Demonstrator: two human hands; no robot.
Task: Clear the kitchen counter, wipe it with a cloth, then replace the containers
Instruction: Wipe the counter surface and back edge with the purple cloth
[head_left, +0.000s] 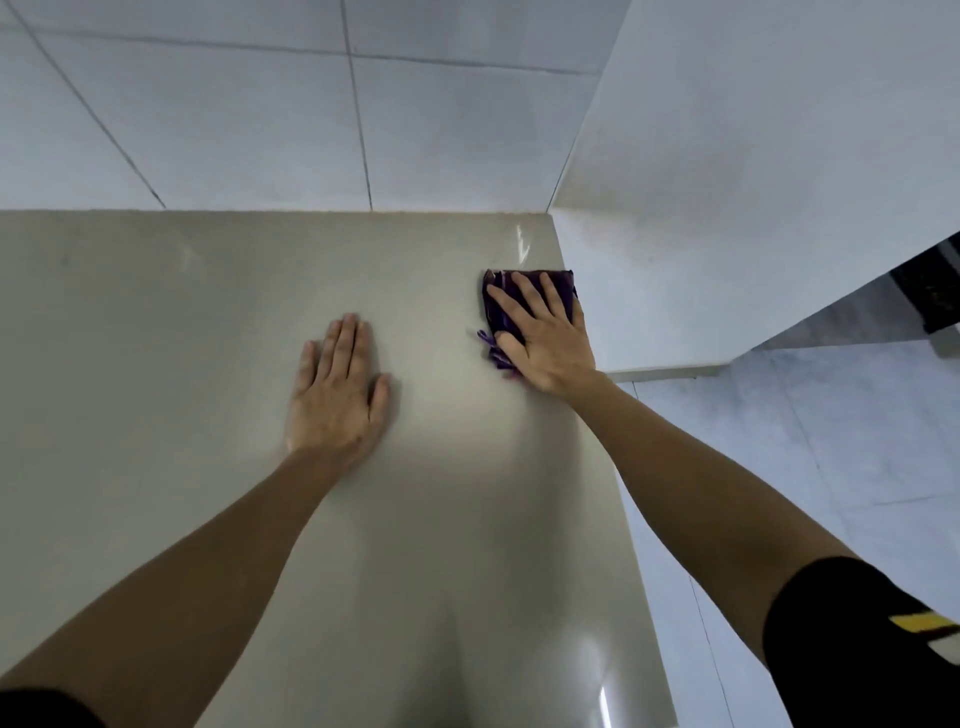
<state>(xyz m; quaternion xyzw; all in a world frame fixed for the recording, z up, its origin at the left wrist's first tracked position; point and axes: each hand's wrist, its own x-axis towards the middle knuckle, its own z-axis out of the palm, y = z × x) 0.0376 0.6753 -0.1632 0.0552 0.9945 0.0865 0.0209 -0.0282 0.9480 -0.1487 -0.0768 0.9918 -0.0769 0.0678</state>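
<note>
Left hand (337, 384) flat on the beige bench (182, 338), fingers straight, holding nothing, right hand (543, 338) farther back, fingers spread, pressing a folded purple cloth (498, 301) by the bench's right edge, tiled wall (260, 104) behind

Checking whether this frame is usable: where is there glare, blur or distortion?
Head view: glare streaks on the counter near the far right corner and the bottom edge; the purple cloth under the right hand looks slightly smeared; wide-angle bending of the tile lines; left hand sharp.
</note>
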